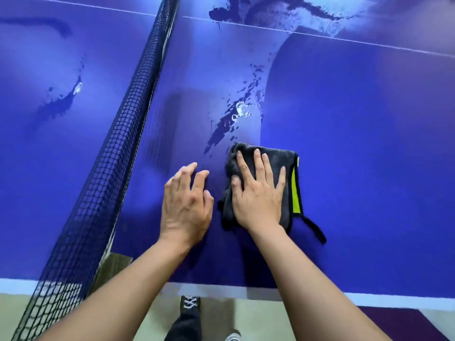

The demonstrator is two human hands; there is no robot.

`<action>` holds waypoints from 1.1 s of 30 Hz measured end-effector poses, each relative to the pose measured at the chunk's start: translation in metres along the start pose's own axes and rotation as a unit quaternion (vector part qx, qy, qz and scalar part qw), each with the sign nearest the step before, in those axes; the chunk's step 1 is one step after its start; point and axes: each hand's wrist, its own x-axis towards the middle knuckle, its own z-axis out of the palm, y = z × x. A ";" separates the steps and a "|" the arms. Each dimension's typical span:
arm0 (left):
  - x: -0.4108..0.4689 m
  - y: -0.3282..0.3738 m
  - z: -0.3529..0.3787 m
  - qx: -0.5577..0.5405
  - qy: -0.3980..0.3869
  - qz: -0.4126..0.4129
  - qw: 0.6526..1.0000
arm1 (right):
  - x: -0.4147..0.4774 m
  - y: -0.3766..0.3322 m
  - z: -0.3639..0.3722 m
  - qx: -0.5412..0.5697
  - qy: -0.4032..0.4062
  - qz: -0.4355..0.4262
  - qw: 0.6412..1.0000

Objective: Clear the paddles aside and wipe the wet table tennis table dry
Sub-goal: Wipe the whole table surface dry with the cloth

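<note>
The blue table tennis table (357, 143) fills the view. A folded dark grey cloth (293, 166) with a lime-green edge and a black loop lies on it near the front edge. My right hand (258, 193) presses flat on the cloth, fingers straight and spread. My left hand (187, 200) rests on the bare table just left of the cloth, its fingers loosely bent and holding nothing. A patch of water drops (236, 119) sits just beyond the cloth. More water (283, 11) spreads at the far side. No paddles are in view.
The black net (118, 143) runs from the near left to the far middle, left of my hands. A smaller wet streak (64, 99) lies on the half beyond the net. The table's white front edge (344, 295) borders the floor, where my shoes (189, 303) show.
</note>
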 end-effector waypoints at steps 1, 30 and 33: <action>0.016 -0.005 0.002 0.005 -0.003 0.001 1.000 | 0.017 0.000 0.000 0.000 -0.001 0.004 1.000; 0.198 -0.065 0.022 0.029 -0.033 -0.015 0.999 | 0.459 -0.099 0.038 0.018 -0.017 0.024 0.999; 0.197 -0.065 0.020 0.023 -0.038 -0.021 0.999 | 0.458 -0.160 0.045 0.029 -0.051 -0.098 0.993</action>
